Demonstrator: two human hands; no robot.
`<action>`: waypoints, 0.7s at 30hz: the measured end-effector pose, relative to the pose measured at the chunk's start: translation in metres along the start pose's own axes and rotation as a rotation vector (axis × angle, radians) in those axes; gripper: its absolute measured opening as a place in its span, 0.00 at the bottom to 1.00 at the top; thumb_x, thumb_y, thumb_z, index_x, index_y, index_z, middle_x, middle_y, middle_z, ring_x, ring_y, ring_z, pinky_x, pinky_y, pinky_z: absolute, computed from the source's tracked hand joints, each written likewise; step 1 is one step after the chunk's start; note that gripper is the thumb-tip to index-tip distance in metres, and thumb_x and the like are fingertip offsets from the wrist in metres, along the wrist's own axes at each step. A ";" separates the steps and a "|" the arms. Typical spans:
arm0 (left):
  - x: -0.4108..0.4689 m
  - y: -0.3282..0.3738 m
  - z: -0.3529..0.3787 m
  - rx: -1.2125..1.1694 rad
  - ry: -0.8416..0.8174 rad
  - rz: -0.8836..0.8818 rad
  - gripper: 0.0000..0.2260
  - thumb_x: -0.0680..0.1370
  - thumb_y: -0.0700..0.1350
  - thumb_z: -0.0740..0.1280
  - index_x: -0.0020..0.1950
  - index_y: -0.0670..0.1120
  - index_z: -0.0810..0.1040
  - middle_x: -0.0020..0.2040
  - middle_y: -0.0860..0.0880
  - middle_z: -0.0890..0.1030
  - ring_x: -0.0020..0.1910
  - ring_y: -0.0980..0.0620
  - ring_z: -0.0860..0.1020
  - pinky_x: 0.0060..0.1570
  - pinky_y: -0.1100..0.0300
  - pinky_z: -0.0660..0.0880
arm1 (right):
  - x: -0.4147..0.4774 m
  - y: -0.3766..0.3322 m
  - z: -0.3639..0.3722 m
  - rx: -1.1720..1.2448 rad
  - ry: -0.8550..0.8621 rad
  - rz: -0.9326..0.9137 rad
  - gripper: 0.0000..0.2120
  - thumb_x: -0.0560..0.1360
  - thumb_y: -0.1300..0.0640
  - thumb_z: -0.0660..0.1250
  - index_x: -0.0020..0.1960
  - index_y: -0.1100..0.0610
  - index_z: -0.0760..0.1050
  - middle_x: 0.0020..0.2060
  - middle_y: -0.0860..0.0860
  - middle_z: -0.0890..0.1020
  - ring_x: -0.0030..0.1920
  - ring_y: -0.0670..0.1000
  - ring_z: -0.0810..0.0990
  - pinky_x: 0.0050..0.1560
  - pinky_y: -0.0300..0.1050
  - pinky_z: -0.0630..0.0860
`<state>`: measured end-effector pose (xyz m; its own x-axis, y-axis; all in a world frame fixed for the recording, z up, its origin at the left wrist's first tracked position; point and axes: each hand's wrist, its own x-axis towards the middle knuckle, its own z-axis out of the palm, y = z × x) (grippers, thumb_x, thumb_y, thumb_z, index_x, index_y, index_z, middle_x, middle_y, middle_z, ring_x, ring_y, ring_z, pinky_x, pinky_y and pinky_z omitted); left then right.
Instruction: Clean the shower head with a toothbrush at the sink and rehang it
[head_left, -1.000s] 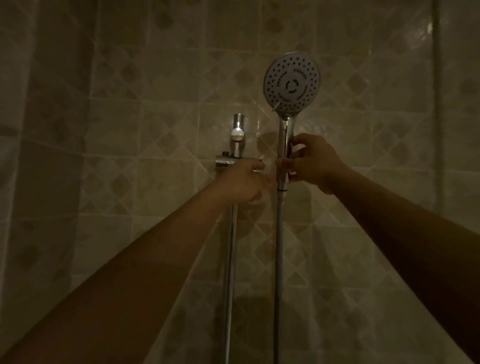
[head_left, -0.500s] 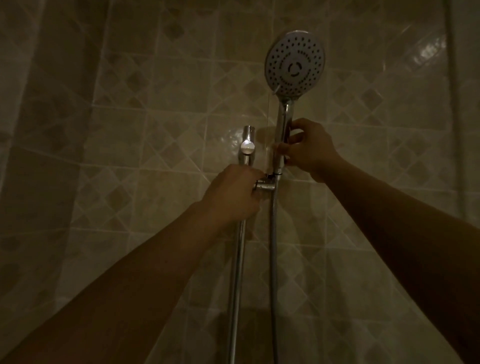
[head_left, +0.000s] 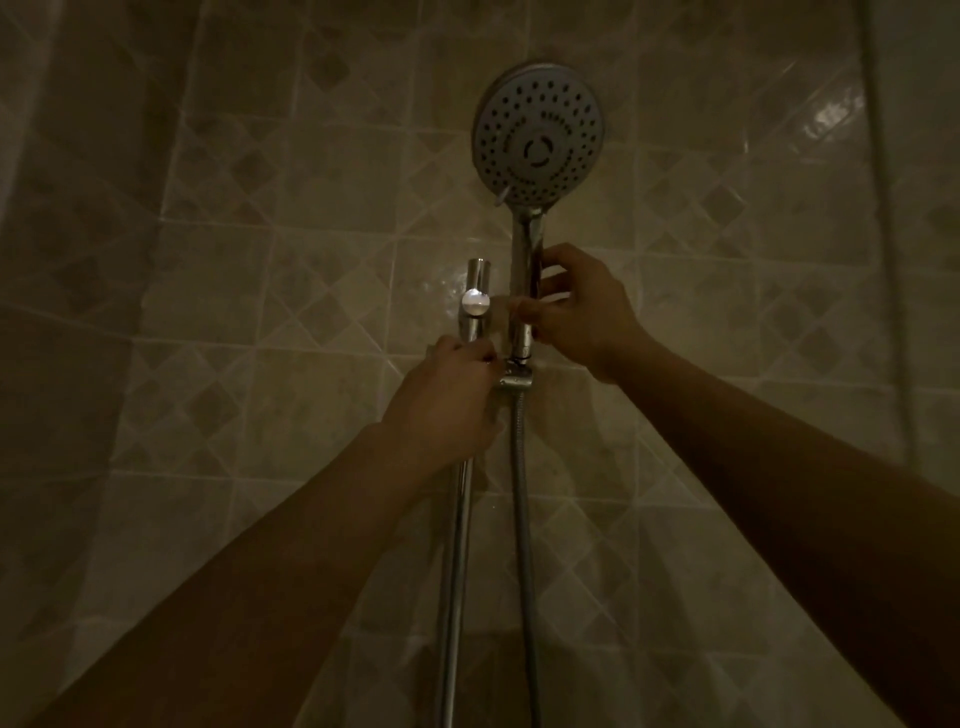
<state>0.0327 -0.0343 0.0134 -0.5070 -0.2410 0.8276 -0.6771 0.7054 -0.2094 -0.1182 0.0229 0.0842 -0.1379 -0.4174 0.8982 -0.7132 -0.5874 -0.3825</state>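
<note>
The round grey shower head (head_left: 539, 136) stands upright against the tiled wall, its chrome handle (head_left: 524, 280) running down into the chrome holder (head_left: 515, 378) on the slide rail (head_left: 457, 545). My right hand (head_left: 582, 312) is closed around the handle just above the holder. My left hand (head_left: 447, 400) grips the holder's bracket on the rail, hiding where the two join. The metal hose (head_left: 523, 545) hangs straight down from the holder. No toothbrush is in view.
Beige tiles with diamond patterns (head_left: 291, 208) cover the wall in dim light. The rail's top end and its round cap (head_left: 476, 302) stand left of the handle. A thin vertical pipe (head_left: 888, 234) runs down the far right.
The shower head's handle has come down from beside the holder into it. My left hand has stayed on the bracket and my right hand on the handle.
</note>
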 end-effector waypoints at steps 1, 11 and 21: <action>0.001 -0.001 0.000 -0.003 -0.002 -0.004 0.20 0.74 0.46 0.66 0.66 0.46 0.81 0.63 0.48 0.78 0.59 0.41 0.75 0.59 0.46 0.76 | 0.000 0.001 0.001 -0.005 -0.002 -0.001 0.18 0.72 0.59 0.78 0.56 0.47 0.75 0.46 0.50 0.82 0.50 0.57 0.85 0.52 0.61 0.84; -0.002 -0.003 0.003 0.016 0.007 -0.013 0.23 0.71 0.47 0.62 0.65 0.44 0.81 0.61 0.47 0.79 0.58 0.40 0.75 0.56 0.43 0.77 | -0.013 0.033 0.009 0.082 0.025 0.033 0.14 0.75 0.56 0.76 0.57 0.49 0.75 0.49 0.55 0.85 0.49 0.57 0.87 0.51 0.63 0.85; -0.006 -0.005 0.013 -0.023 0.030 0.012 0.25 0.71 0.45 0.68 0.68 0.41 0.78 0.66 0.43 0.77 0.65 0.37 0.72 0.62 0.41 0.75 | -0.023 0.023 0.013 -0.100 0.110 0.015 0.22 0.77 0.52 0.74 0.69 0.53 0.75 0.51 0.48 0.83 0.45 0.40 0.81 0.46 0.40 0.81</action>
